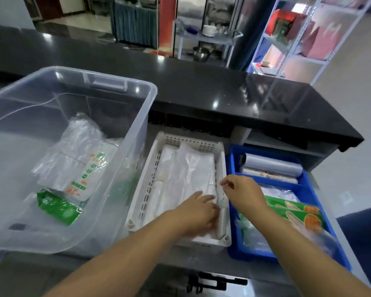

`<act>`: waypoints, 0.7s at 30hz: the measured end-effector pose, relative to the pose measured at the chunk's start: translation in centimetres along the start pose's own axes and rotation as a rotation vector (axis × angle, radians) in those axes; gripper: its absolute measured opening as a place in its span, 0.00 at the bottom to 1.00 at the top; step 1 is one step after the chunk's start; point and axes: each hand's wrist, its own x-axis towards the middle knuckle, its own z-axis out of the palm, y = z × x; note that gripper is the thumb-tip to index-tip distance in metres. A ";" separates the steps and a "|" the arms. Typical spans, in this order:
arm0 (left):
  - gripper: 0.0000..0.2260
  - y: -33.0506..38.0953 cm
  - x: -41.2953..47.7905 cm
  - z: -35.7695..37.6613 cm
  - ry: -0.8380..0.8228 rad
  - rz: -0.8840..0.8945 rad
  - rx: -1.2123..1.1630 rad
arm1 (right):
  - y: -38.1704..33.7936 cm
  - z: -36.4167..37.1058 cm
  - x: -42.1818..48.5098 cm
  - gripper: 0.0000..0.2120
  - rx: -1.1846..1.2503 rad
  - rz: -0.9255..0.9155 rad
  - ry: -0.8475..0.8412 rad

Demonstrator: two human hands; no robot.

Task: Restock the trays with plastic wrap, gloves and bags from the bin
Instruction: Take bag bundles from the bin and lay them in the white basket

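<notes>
A clear plastic bin (120,86) stands at the left and holds clear bag packs (73,151) and a green packet (56,209). To its right is a white perforated tray (150,174) filled with white plastic bags (186,168). My left hand (197,213) lies flat on those bags at the tray's near right corner. My right hand (242,194) hovers over the tray's right wall, fingers pinched on a thin edge of white plastic. A blue tray (304,189) at the right holds plastic wrap rolls (272,166) and green boxes (296,213).
A glossy black counter (201,86) runs behind the trays, with a grey shelf (287,144) under its right end. A white metal rack (298,39) with red items stands far right. A black clamp-like object (214,282) sits at the near edge.
</notes>
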 end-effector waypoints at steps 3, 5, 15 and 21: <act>0.14 -0.6 0.3 -0.9 0.076 0.114 0.170 | 0.3 0.2 -1.7 0.06 -0.038 0.047 -0.008; 0.13 -1.1 0.4 -1.1 0.111 0.120 0.207 | 0.3 0.6 -2.8 0.03 -0.017 0.058 0.005; 0.07 -2.7 -0.4 -1.2 0.178 -0.047 0.020 | -1.4 3.6 -5.5 0.12 -0.432 -0.211 -0.054; 0.08 -3.4 -1.4 -1.0 0.244 -0.210 -0.174 | -2.2 4.7 -4.1 0.11 -0.646 -0.269 -0.349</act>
